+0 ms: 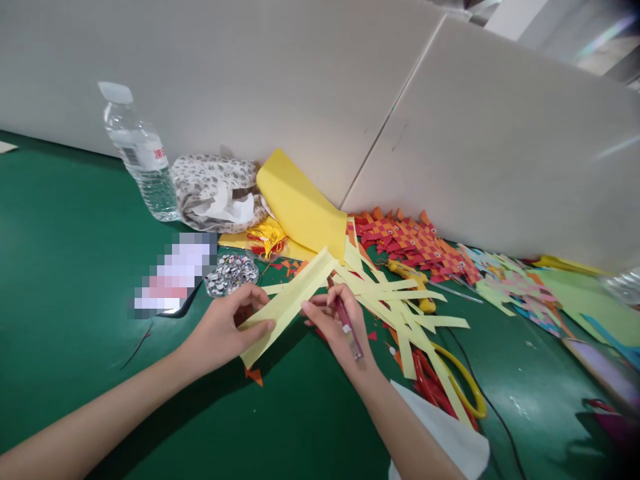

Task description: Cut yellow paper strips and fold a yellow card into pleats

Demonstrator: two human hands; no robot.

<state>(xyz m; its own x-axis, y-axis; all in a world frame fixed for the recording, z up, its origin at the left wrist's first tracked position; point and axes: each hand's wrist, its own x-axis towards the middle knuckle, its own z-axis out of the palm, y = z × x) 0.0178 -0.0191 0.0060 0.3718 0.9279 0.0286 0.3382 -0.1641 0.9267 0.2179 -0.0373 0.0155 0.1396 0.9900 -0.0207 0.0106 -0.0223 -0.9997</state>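
Note:
My left hand [233, 325] is closed on the lower left end of a folded pale yellow paper [289, 303], thumb on top and fingers behind. The paper is held slanted above the green table, with a crease along its length. My right hand [343, 321] is closed around a slim dark red pen-like tool [345, 319]; I cannot tell whether it is a pen or a craft knife. Its upper end points back toward my wrist, and its tip is near the paper's right edge. Loose pale yellow paper strips [395, 300] lie beyond my right hand.
A water bottle [143, 163], patterned cloth pouch [215, 187], phone [175, 277] and bag of googly eyes [232, 274] stand or lie left. Yellow sheet [303, 203] leans on the partition [250, 80]. Right are woven orange-red paper pieces [405, 237], glue gun [413, 280] and scissors with yellow handle [473, 393].

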